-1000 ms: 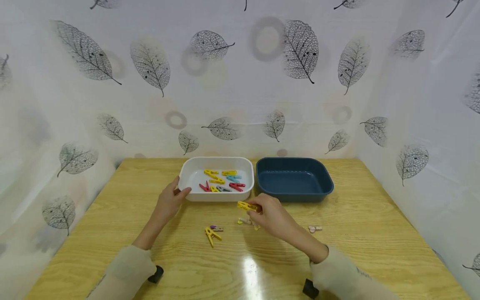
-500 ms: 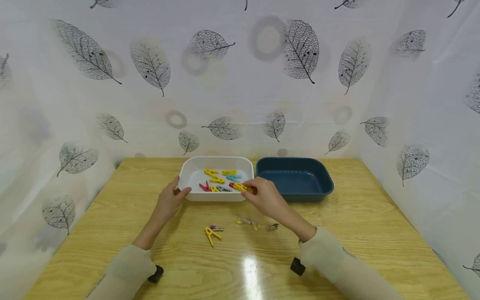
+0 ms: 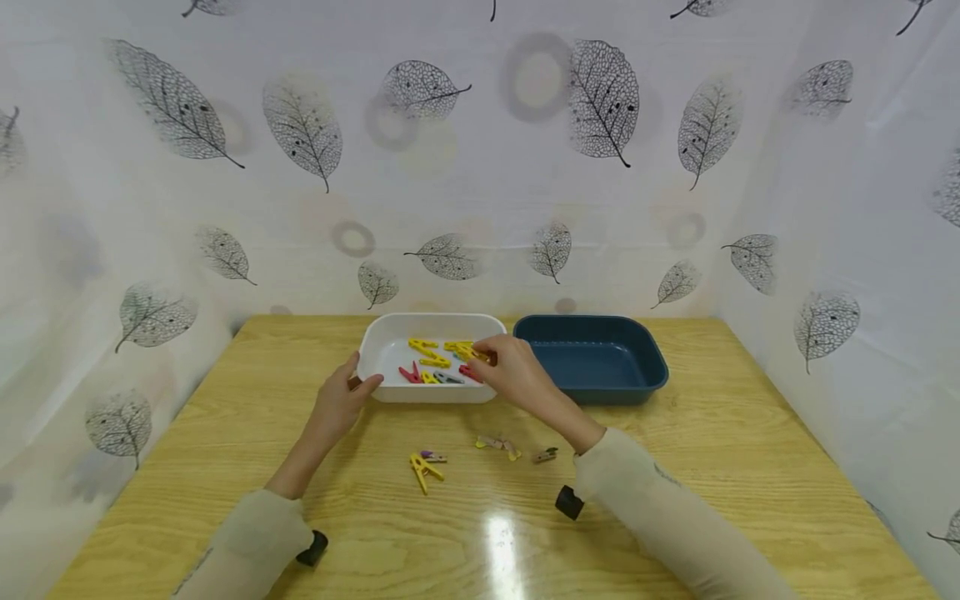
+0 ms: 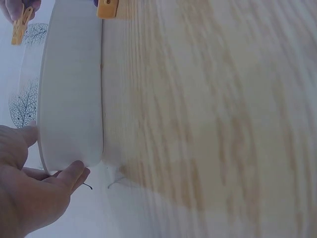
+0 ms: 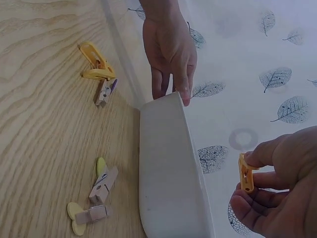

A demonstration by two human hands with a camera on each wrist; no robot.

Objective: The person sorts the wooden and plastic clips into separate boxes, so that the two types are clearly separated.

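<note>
My left hand (image 3: 341,402) grips the left end of a white plastic basin (image 3: 431,393), thumb on one side of its rim and fingers on the other. Over the basin's right part is my right hand (image 3: 519,377), which pinches a yellow clothespin (image 5: 246,174) between thumb and fingers, above the rim in the right wrist view. Inside the basin lie several plastic clothespins: yellow ones (image 3: 434,362), a red one (image 3: 410,373) at the front left, and a grey one (image 3: 448,378). The right hand partly covers others there.
A dark blue basin (image 3: 600,397) stands right beside the white one. In front, on the wooden table (image 3: 390,542), lie a yellow clothespin (image 3: 425,472), a small wooden one with purple trim (image 3: 434,457), two with yellow trim (image 5: 103,184) and one with green (image 3: 545,455).
My right hand has carried the yellow clothespin from in front of the white basin up and leftward over its inside. The left hand keeps its hold on the basin.
</note>
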